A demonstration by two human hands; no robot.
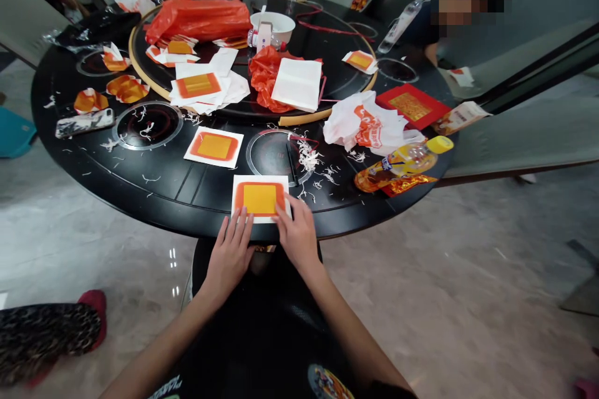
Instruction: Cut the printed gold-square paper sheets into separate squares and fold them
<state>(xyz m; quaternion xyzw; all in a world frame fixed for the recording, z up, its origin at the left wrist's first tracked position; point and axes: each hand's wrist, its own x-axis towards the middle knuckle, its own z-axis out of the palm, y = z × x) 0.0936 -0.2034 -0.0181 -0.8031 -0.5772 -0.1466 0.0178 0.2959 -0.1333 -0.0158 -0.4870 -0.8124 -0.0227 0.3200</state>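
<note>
Gold-centred paper under fingertips of spread left hand; right hand alongside, pinch unclear; press evenly.

Bright glare streaks the glossy floor; edges stretch.
</note>
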